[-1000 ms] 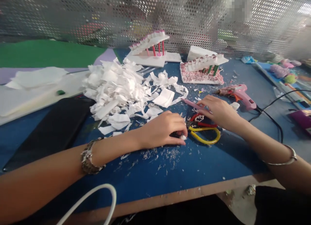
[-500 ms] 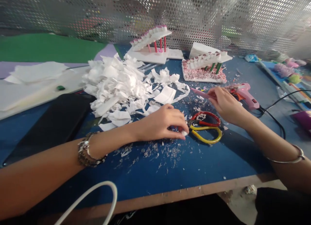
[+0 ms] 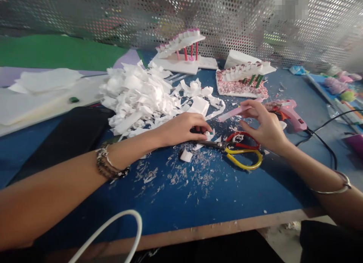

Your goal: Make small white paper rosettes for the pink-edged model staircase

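My left hand (image 3: 188, 128) is closed in a pinch by the scissor blades, with a small white paper scrap (image 3: 209, 135) at its fingertips. A slim pink stick (image 3: 233, 113) runs between the fingers of my right hand (image 3: 265, 123); its thumb stands apart from the index finger. Scissors (image 3: 244, 157) with one red and one yellow handle lie between the hands, blades toward the left. Just below the left hand, a white folded scrap (image 3: 186, 155) lies on the blue table. Behind that hand rises a heap of torn white paper (image 3: 138, 96).
A pink glue gun (image 3: 293, 114) with a black cord lies at the right. Two small white stair models (image 3: 181, 38) stand at the back before a perforated metal screen (image 3: 204, 13). A black flat object (image 3: 65, 138) is at the left; a white cable loop (image 3: 136, 217) is in front.
My left hand has moved up and away from the front edge, uncovering the scissor blades and a white scrap. My right hand's thumb has spread and the pink stick has tilted.
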A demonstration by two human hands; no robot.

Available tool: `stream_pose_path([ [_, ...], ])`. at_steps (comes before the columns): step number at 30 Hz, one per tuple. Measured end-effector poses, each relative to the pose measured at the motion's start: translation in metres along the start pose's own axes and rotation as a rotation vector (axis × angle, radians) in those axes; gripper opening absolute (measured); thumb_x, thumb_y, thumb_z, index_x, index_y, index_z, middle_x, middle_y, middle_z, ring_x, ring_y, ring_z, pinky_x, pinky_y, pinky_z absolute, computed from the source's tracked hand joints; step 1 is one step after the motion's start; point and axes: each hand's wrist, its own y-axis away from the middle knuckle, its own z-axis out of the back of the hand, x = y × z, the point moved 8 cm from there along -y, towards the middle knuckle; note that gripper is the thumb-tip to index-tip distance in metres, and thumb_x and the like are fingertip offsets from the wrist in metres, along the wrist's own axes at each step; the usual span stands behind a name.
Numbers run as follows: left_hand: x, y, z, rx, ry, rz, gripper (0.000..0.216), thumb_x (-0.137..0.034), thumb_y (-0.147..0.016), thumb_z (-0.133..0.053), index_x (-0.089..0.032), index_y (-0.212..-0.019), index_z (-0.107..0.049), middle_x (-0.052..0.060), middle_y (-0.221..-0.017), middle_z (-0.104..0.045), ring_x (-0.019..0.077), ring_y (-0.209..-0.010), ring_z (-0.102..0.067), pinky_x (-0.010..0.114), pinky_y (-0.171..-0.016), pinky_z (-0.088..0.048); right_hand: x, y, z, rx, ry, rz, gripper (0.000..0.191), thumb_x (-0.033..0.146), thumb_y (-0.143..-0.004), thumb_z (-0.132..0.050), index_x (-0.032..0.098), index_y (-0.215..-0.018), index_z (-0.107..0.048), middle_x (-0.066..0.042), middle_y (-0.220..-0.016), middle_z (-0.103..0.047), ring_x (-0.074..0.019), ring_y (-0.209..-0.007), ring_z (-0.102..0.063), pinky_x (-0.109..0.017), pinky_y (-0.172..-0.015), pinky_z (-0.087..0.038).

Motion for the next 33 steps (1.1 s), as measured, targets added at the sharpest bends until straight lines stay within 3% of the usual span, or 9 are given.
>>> stream_pose_path([
  [5, 0.001, 0.0, 0.0, -0.032, 0.023, -0.04, 0.021, -0.032, -0.08, -0.054, -0.018, -0.092, -0.065, 0.004, -0.088, -0.063, 0.0122, -0.076, -0.056, 0.023, -0.069, -0.04, 0.001, 0.004, 0.016, -0.19, -0.05, -0.044, 0.016, 0.036, -0.078, -0.054, 0.021, -0.08, -0.049, 0.0, -0.07, -0.059, -0.0125, -0.062, -0.056, -0.028, -0.06, -0.045],
  [8, 0.003, 0.002, 0.002, -0.123, 0.002, 0.005, 0.02, -0.032, -0.08, -0.055, -0.017, -0.087, -0.066, 0.004, -0.081, -0.062, 0.0121, -0.07, -0.053, 0.022, -0.063, -0.038, -0.001, 0.003, 0.007, -0.059, -0.324, -0.119, 0.022, 0.041, -0.085, -0.039, 0.022, -0.084, -0.051, 0.001, -0.059, -0.055, -0.0105, -0.049, -0.051, -0.026, -0.049, -0.043],
  [10, 0.003, 0.002, 0.004, -0.166, -0.023, 0.024, 0.019, -0.031, -0.079, -0.055, -0.016, -0.084, -0.066, 0.003, -0.076, -0.06, 0.0118, -0.067, -0.052, 0.022, -0.06, -0.037, 0.003, -0.001, -0.005, 0.079, -0.582, -0.135, 0.031, 0.04, -0.087, -0.03, 0.02, -0.094, -0.053, -0.001, -0.065, -0.06, -0.0121, -0.053, -0.055, -0.028, -0.051, -0.046],
  [14, 0.002, 0.001, 0.003, -0.119, -0.019, 0.018, 0.022, -0.035, -0.078, -0.057, -0.016, -0.086, -0.066, 0.003, -0.074, -0.059, 0.0113, -0.066, -0.051, 0.022, -0.06, -0.037, 0.012, -0.012, -0.021, 0.132, -0.868, -0.12, 0.024, 0.032, -0.085, -0.039, 0.016, -0.09, -0.057, -0.003, -0.072, -0.062, -0.0112, -0.061, -0.058, -0.027, -0.057, -0.047],
  [16, 0.003, 0.0, 0.003, -0.096, 0.008, 0.006, 0.024, -0.036, -0.078, -0.056, -0.017, -0.088, -0.066, 0.003, -0.075, -0.06, 0.011, -0.066, -0.052, 0.022, -0.06, -0.038, 0.011, -0.017, -0.028, 0.089, -0.843, -0.128, 0.017, 0.031, -0.082, -0.049, 0.017, -0.073, -0.054, 0.003, -0.055, -0.054, -0.0062, -0.048, -0.049, -0.02, -0.045, -0.04],
  [19, 0.004, 0.001, 0.006, -0.116, 0.021, 0.007, 0.022, -0.035, -0.079, -0.055, -0.017, -0.087, -0.066, 0.002, -0.075, -0.061, 0.0107, -0.066, -0.052, 0.022, -0.06, -0.037, 0.01, -0.021, -0.043, 0.133, -0.765, -0.155, 0.027, 0.034, -0.084, -0.046, 0.017, -0.064, -0.045, 0.008, -0.045, -0.041, -0.0027, -0.035, -0.036, -0.017, -0.035, -0.028],
  [22, 0.004, 0.002, 0.005, -0.13, 0.013, 0.016, 0.021, -0.034, -0.079, -0.055, -0.015, -0.083, -0.066, 0.002, -0.074, -0.06, 0.011, -0.066, -0.052, 0.023, -0.062, -0.037, 0.017, -0.024, -0.056, 0.249, -0.745, -0.157, 0.019, 0.031, -0.086, -0.04, 0.017, -0.077, -0.049, 0.006, -0.052, -0.048, -0.0042, -0.041, -0.044, -0.017, -0.039, -0.034],
  [25, 0.005, 0.003, 0.006, -0.151, -0.014, 0.032, 0.02, -0.033, -0.079, -0.056, -0.015, -0.081, -0.065, 0.002, -0.073, -0.058, 0.0117, -0.068, -0.052, 0.022, -0.062, -0.037, 0.028, -0.028, -0.061, 0.343, -0.706, -0.087, 0.014, 0.028, -0.079, -0.053, 0.014, -0.078, -0.054, 0.002, -0.06, -0.054, -0.0057, -0.049, -0.05, -0.018, -0.045, -0.039],
  [33, 0.007, 0.003, 0.006, -0.149, -0.022, 0.045, 0.017, -0.029, -0.078, -0.058, -0.016, -0.085, -0.067, 0.003, -0.08, -0.06, 0.0133, -0.074, -0.054, 0.024, -0.067, -0.04, 0.02, -0.029, -0.061, 0.244, -0.6, -0.112, 0.017, 0.023, -0.078, -0.053, 0.016, -0.065, -0.045, 0.003, -0.054, -0.052, -0.0054, -0.046, -0.047, -0.018, -0.042, -0.035],
])
